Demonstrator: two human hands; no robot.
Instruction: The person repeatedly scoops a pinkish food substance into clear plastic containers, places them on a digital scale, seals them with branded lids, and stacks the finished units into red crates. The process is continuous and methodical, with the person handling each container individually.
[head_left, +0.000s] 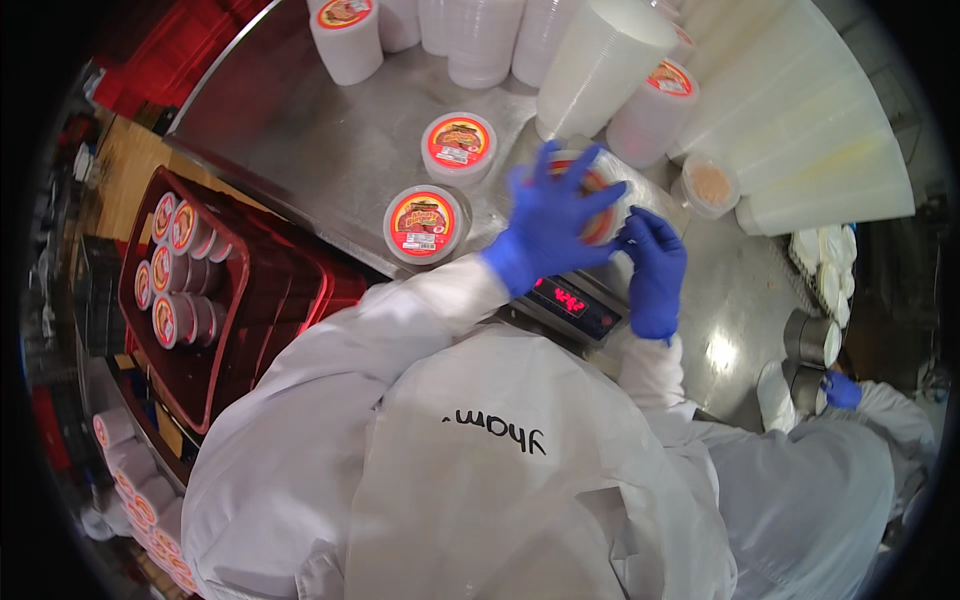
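Note:
A round plastic tub (598, 226) with a red and yellow lid label sits on a digital scale (574, 307) with lit red digits. Spread across the tub's lid is my blue-gloved left hand (559, 210), fingers apart. My right hand (656, 262), also gloved in blue, has its fingers bent at the tub's right rim; whether it grips the rim is hard to see. To the left stand two lidded tubs with matching labels, a nearer tub (422, 223) and a farther tub (459, 146). Film-like wrap covers the scale's platform.
A tall stack of clear cups (604, 67) rises behind the scale. Large translucent containers (810, 135) stand at right, near a small cup of pinkish-tan contents (709, 186). A dark red crate (225, 390) at left holds several tubs. A co-worker's gloved hand (841, 390) touches a metal canister (806, 388).

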